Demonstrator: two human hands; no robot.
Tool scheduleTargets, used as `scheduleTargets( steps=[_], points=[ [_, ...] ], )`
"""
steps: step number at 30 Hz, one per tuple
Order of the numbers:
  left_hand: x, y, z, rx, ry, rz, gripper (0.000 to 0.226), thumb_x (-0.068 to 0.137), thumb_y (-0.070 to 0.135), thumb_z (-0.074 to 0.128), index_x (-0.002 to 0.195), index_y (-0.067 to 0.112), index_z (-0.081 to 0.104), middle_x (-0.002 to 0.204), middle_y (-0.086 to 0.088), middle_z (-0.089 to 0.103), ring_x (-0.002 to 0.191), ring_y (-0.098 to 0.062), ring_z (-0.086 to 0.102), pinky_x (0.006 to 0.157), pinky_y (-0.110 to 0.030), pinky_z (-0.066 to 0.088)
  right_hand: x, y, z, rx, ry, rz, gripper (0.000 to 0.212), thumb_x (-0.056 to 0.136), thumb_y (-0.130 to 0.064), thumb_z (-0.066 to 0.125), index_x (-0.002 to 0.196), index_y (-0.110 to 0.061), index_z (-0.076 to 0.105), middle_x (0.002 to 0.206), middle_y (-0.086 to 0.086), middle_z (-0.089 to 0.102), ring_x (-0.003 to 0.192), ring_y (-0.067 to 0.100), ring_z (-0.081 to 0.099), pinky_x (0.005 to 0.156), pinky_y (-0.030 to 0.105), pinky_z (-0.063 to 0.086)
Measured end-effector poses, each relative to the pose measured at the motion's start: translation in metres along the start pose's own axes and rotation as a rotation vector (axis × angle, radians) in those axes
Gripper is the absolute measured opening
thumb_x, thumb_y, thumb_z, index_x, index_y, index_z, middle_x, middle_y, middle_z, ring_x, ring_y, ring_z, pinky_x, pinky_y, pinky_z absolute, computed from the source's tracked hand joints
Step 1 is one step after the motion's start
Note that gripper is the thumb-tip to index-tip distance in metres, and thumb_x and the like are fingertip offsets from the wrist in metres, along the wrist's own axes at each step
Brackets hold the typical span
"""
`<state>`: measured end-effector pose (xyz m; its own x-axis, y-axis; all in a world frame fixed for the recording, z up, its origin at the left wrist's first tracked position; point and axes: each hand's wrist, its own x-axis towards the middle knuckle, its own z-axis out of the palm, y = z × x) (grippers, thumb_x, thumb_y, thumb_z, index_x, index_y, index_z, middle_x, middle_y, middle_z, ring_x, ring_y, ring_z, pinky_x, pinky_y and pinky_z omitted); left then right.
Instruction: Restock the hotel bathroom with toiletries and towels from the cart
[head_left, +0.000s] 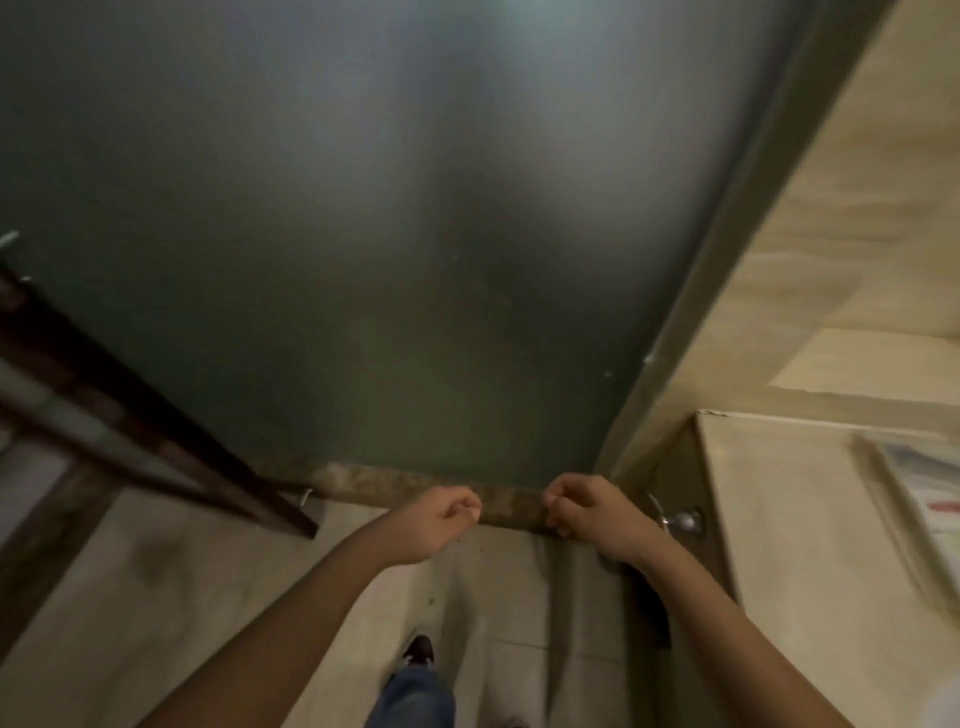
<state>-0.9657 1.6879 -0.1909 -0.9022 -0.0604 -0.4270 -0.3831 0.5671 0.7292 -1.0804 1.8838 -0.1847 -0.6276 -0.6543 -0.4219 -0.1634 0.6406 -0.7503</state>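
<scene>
My left hand (436, 522) and my right hand (592, 514) are held out in front of me at waist height, both with the fingers curled into loose fists and nothing in them. They hover over the pale tiled floor just before a brown marble threshold (395, 486) at the foot of a frosted glass panel (389, 234). No towels, toiletries or cart show in the head view. The picture is blurred.
A beige counter (789, 530) with a flat tray or paper (930, 499) stands at the right, a chrome valve (685, 519) under it. A dark-framed door edge (130, 405) slants in from the left. My leg and shoe (418, 670) are on the floor below.
</scene>
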Motion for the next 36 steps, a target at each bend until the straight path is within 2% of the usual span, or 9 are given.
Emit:
scheduleTargets(
  steps=[4, 7, 11, 15, 18, 23, 25, 32, 36],
  points=[
    [-0.049, -0.047, -0.031, -0.113, 0.183, -0.081, 0.011, 0.095, 0.02, 0.05, 0.101, 0.018, 0.059, 0.082, 0.011, 0.057, 0.077, 0.0, 0.053, 0.076, -0.016, 0.041, 0.031, -0.054, 0.039, -0.07, -0.104, -0.103, 0.017, 0.092, -0.019, 0.05, 0.08, -0.02, 0.061, 0.077, 0.001, 0.065, 0.073, 0.013, 0.059, 0.074, 0.033, 0.049],
    [-0.09, -0.082, -0.056, -0.198, 0.328, -0.138, 0.015, 0.093, 0.022, 0.052, 0.102, 0.015, 0.061, 0.086, 0.009, 0.06, 0.077, 0.005, 0.054, 0.081, -0.019, 0.044, 0.052, -0.104, 0.077, -0.144, -0.207, -0.186, 0.019, 0.092, -0.018, 0.048, 0.077, -0.02, 0.059, 0.077, -0.002, 0.064, 0.072, 0.011, 0.058, 0.076, 0.035, 0.05],
    [-0.158, -0.129, -0.093, -0.284, 0.501, -0.202, 0.011, 0.095, 0.017, 0.05, 0.1, 0.017, 0.06, 0.087, 0.006, 0.06, 0.082, -0.005, 0.056, 0.085, -0.026, 0.045, 0.074, -0.175, 0.144, -0.176, -0.297, -0.281, 0.02, 0.091, -0.016, 0.048, 0.076, -0.018, 0.061, 0.072, -0.005, 0.062, 0.069, 0.008, 0.056, 0.07, 0.03, 0.048],
    [-0.232, -0.19, -0.132, -0.324, 0.63, -0.298, 0.017, 0.093, 0.025, 0.051, 0.103, 0.018, 0.062, 0.088, 0.009, 0.061, 0.089, -0.008, 0.058, 0.088, -0.028, 0.046, 0.09, -0.255, 0.231, -0.197, -0.473, -0.39, 0.024, 0.094, -0.009, 0.048, 0.075, -0.019, 0.059, 0.069, -0.006, 0.059, 0.061, 0.004, 0.054, 0.062, 0.015, 0.044],
    [-0.288, -0.236, -0.162, -0.344, 0.703, -0.36, 0.02, 0.095, 0.02, 0.05, 0.11, 0.014, 0.062, 0.092, 0.008, 0.061, 0.093, -0.009, 0.059, 0.086, -0.021, 0.044, 0.098, -0.308, 0.303, -0.186, -0.545, -0.443, 0.023, 0.093, -0.009, 0.051, 0.074, -0.019, 0.061, 0.063, -0.005, 0.06, 0.056, 0.005, 0.055, 0.06, 0.019, 0.045],
    [-0.38, -0.303, -0.212, -0.364, 0.82, -0.455, 0.021, 0.095, 0.021, 0.05, 0.11, 0.014, 0.062, 0.102, 0.002, 0.063, 0.1, -0.013, 0.061, 0.09, -0.023, 0.045, 0.104, -0.39, 0.415, -0.191, -0.639, -0.468, 0.017, 0.093, -0.008, 0.049, 0.084, -0.015, 0.061, 0.073, 0.001, 0.063, 0.052, -0.003, 0.057, 0.052, 0.007, 0.04],
    [-0.411, -0.324, -0.227, -0.363, 0.874, -0.494, 0.021, 0.096, 0.023, 0.048, 0.11, 0.017, 0.062, 0.1, 0.004, 0.064, 0.096, -0.01, 0.062, 0.084, -0.019, 0.045, 0.103, -0.419, 0.452, -0.188, -0.684, -0.486, 0.015, 0.093, -0.003, 0.046, 0.087, -0.009, 0.059, 0.07, 0.001, 0.059, 0.046, -0.008, 0.053, 0.048, 0.005, 0.039],
    [-0.491, -0.392, -0.285, -0.363, 1.011, -0.569, 0.02, 0.098, 0.023, 0.045, 0.103, 0.013, 0.061, 0.101, -0.004, 0.063, 0.095, -0.015, 0.061, 0.078, -0.013, 0.043, 0.121, -0.509, 0.551, -0.207, -0.792, -0.568, 0.026, 0.092, -0.002, 0.047, 0.076, -0.019, 0.058, 0.069, -0.001, 0.062, 0.046, -0.006, 0.055, 0.051, 0.007, 0.041],
    [-0.517, -0.432, -0.325, -0.394, 1.069, -0.591, 0.019, 0.096, 0.027, 0.047, 0.102, 0.02, 0.063, 0.105, -0.003, 0.065, 0.099, -0.017, 0.062, 0.091, -0.031, 0.047, 0.149, -0.564, 0.597, -0.226, -0.828, -0.608, 0.023, 0.092, -0.007, 0.049, 0.078, -0.022, 0.06, 0.069, -0.004, 0.064, 0.048, -0.005, 0.058, 0.051, 0.008, 0.041]
  ],
)
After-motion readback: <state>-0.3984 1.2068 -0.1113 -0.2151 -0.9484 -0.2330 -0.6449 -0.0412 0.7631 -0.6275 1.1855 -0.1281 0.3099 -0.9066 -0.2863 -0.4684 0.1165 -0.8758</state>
